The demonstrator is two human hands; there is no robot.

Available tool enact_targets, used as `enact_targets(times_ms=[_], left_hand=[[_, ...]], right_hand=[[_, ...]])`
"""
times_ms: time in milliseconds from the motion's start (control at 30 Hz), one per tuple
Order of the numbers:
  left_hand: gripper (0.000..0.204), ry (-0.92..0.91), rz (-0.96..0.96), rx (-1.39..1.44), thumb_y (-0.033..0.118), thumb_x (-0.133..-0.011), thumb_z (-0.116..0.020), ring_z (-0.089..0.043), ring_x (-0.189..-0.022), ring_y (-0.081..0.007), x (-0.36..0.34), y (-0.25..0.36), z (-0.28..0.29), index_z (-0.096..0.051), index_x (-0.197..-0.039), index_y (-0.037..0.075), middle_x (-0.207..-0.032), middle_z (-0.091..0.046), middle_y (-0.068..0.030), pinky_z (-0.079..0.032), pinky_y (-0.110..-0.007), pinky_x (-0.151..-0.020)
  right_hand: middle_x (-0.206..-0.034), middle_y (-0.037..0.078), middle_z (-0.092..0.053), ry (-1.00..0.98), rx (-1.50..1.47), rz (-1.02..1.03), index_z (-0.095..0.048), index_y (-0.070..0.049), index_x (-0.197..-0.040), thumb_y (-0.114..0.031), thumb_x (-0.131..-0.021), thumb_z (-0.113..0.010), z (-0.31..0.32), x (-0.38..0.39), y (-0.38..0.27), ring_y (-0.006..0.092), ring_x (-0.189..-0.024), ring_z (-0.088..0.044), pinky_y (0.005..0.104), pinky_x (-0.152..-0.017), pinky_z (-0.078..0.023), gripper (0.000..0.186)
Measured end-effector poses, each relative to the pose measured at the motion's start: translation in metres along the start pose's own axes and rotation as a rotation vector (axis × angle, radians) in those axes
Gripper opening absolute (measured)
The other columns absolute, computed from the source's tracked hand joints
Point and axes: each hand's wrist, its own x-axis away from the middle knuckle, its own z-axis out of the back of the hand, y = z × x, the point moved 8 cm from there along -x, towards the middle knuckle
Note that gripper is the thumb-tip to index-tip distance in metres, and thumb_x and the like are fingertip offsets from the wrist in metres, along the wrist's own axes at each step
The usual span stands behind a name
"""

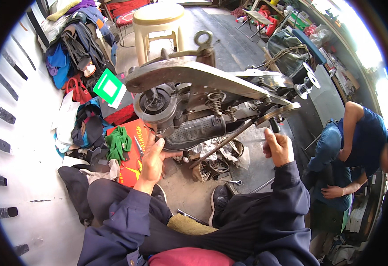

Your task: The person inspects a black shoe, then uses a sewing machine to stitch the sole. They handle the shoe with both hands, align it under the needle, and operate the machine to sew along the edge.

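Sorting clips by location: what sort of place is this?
Likely a small shoe-repair stall: a hand-cranked stitching machine with a dark shoe under it, more worn shoes on the floor, bags piled nearby.

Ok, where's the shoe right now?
In the head view the black shoe sits centre frame on the sewing machine, under its arm, with the left hand at its left end and the right hand on the crank handle.
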Motion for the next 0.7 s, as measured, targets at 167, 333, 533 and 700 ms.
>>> enact_targets(times_ms=[167,333,533,700], left_hand=[[0.049,0.014,-0.025,-0.042,0.022,-0.109,-0.039,-0.063,-0.126,-0.0301,0.002,0.002,-0.003,-0.034,-0.155,0.007,-0.147,-0.054,-0.0134,-0.059,-0.048,-0.096],[0.048,0.014,0.004,-0.048,0.025,-0.109,-0.041,-0.063,-0.125,-0.0303,0.001,-0.003,0.002,-0.035,-0.152,0.006,-0.143,-0.057,-0.0142,-0.058,-0.047,-0.098],[0.042,0.016,-0.030,-0.119,0.024,-0.109,-0.039,-0.064,-0.125,-0.0306,0.003,0.004,-0.005,-0.040,-0.147,0.005,-0.141,-0.059,-0.0161,-0.057,-0.050,-0.099],[0.039,0.032,-0.065,-0.106,0.025,-0.108,-0.041,-0.066,-0.122,-0.0304,0.004,0.012,-0.013,-0.042,-0.141,0.005,-0.140,-0.059,-0.0158,-0.059,-0.050,-0.096]], right_hand=[[-0.069,0.005,-0.063,0.001,-0.128,-0.237,-0.066,-0.004,-0.087,-0.066,-0.099,-0.058,0.041,-0.019,0.048,0.0115,-0.050,-0.057,0.0255,-0.046,-0.046,0.063],[-0.076,0.008,-0.067,-0.161,-0.464,-0.102,-0.062,-0.004,-0.111,-0.058,-0.104,-0.054,-0.002,-0.045,0.041,0.0139,-0.048,-0.059,0.0268,-0.044,-0.048,0.055],[-0.069,0.012,-0.067,-0.051,0.002,-0.039,-0.057,0.002,-0.121,-0.043,-0.105,-0.056,-0.027,-0.045,0.077,0.0195,-0.054,-0.065,0.0351,-0.052,-0.049,0.048],[-0.102,0.028,-0.073,0.032,0.428,-0.058,-0.056,-0.005,-0.123,-0.046,-0.103,-0.055,-0.020,-0.056,0.098,0.0486,-0.102,-0.068,0.0570,-0.087,-0.050,0.046]])
